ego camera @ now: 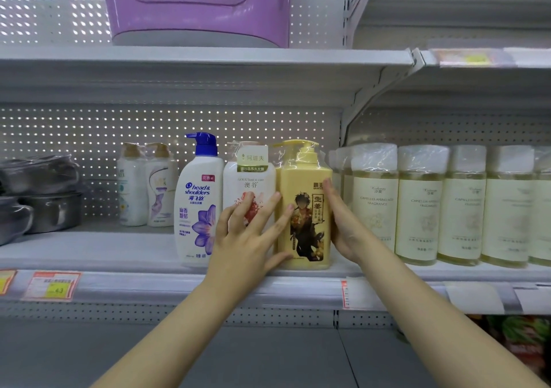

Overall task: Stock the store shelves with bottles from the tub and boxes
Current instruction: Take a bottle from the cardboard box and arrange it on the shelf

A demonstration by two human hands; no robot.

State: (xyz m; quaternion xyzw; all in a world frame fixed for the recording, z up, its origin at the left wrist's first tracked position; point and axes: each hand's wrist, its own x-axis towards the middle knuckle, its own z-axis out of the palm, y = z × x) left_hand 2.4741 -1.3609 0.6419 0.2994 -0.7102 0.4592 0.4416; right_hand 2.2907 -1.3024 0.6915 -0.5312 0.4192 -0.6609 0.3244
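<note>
Head view, the only one: the yellow pump bottle (pixel 304 208) stands upright on the middle shelf (pixel 179 280), right at its front lip, and both hands are on it. The left hand (pixel 244 247) lies across its front-left corner, fingers (pixel 264 211) straight and fanned, not curled round anything, and some of them spill over the white AOGU bottle (pixel 250 182) just left of it. The right hand (pixel 343 226) presses flat against its right side, fingers straight too, slotted into the narrow gap before the row of pale camellia bottles (pixel 375 208). So it is squared between two open palms, not gripped. The risk, I'd say: that lip is very close, the pump head makes it top-heavy and the wrap looks slick, so a nudge forward or a high push could tip it off or rock it into its neighbours. Pulling the right hand out of that gap could drag a pale bottle. Room to move looks best behind the yellow bottle, toward the pegboard. Leftward the AOGU bottle and the Head & Shoulders bottle (pixel 198 202) crowd it, and a purple tub (pixel 196 9) sits on the shelf above.
</note>
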